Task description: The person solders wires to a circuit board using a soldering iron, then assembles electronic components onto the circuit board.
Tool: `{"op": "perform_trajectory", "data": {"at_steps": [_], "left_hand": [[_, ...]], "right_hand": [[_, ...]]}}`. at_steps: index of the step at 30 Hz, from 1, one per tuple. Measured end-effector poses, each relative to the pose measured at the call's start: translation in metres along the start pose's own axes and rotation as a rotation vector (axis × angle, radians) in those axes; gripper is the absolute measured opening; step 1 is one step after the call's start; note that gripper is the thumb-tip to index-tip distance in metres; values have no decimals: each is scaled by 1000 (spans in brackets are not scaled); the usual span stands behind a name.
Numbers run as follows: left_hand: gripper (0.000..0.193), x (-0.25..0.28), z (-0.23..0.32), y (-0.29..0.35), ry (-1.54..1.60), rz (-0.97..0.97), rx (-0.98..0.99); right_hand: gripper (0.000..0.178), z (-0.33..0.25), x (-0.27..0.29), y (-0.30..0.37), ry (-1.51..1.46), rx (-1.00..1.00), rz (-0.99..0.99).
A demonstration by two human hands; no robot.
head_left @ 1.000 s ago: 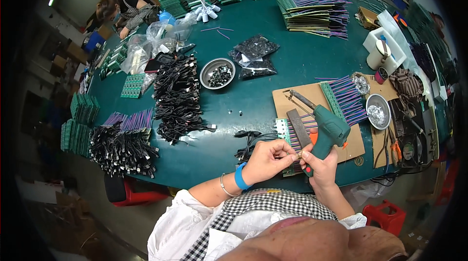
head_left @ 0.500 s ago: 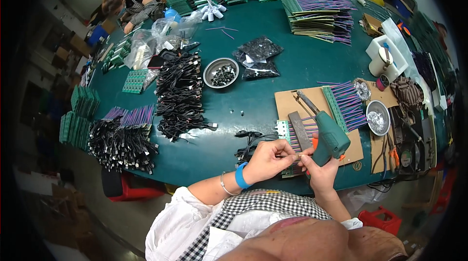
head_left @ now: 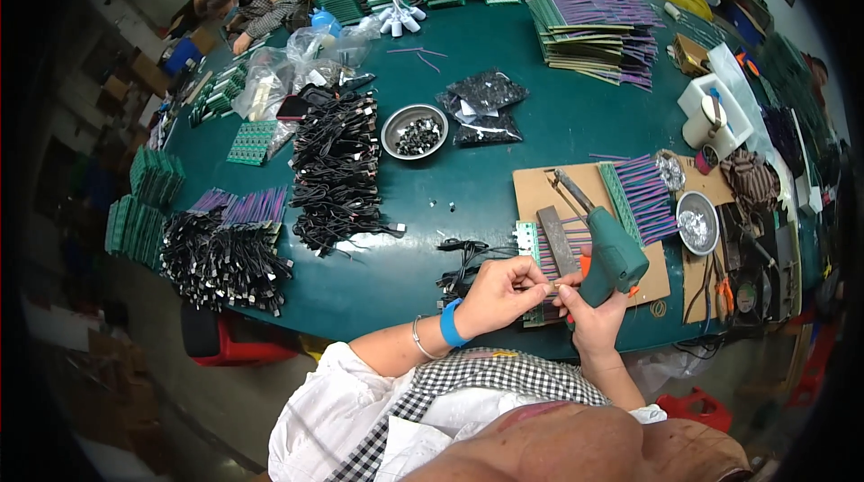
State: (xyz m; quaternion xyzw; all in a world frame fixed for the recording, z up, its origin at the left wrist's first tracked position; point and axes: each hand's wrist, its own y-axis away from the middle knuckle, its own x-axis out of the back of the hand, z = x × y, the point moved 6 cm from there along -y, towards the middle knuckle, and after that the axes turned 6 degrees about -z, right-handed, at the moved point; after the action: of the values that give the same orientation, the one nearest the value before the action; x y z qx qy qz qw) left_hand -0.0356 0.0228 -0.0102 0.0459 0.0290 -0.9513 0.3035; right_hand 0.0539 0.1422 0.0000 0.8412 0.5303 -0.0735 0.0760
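My left hand (head_left: pixel 499 291), with a blue band and a bracelet at its wrist, is closed in a pinch. Its fingertips meet those of my right hand (head_left: pixel 596 318) over something too small to make out. A green soldering gun (head_left: pixel 615 252) with an orange trigger rests in my right hand, its metal tip pointing away to the upper left. Just beyond my fingers, a green circuit board (head_left: pixel 527 243) with coloured wires lies on cardboard (head_left: pixel 540 185). A grey metal bar (head_left: pixel 558 239) lies across those wires. Black cables (head_left: pixel 461 266) lie beside my left hand.
Black USB cables (head_left: pixel 335 171) are piled to the left, near a metal bowl of small parts (head_left: pixel 414 132). Another wired board (head_left: pixel 621 203) and a bowl of silvery bits (head_left: pixel 697 223) lie right. Pliers (head_left: pixel 723 288) lie near the right edge. A co-worker (head_left: pixel 252 5) bends at the far left.
The view has shifted slightly. My hands stay together in nearly the same pinch, and the soldering gun keeps almost the same place.
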Motion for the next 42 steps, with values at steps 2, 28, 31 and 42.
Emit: {"op": "perform_trajectory", "data": {"at_steps": [2, 28, 31, 42], "left_hand": [[11, -1, -2, 2, 27, 8, 8], [6, 1, 10, -1, 91, 86, 98], [4, 10, 33, -7, -88, 41, 137], [12, 59, -5, -76, -799, -85, 235]], "right_hand": [[57, 2, 2, 2, -11, -29, 58], [40, 8, 7, -7, -54, -27, -7], [30, 9, 9, -2, 46, -74, -37], [57, -3, 46, 20, -13, -140, 17]]}}
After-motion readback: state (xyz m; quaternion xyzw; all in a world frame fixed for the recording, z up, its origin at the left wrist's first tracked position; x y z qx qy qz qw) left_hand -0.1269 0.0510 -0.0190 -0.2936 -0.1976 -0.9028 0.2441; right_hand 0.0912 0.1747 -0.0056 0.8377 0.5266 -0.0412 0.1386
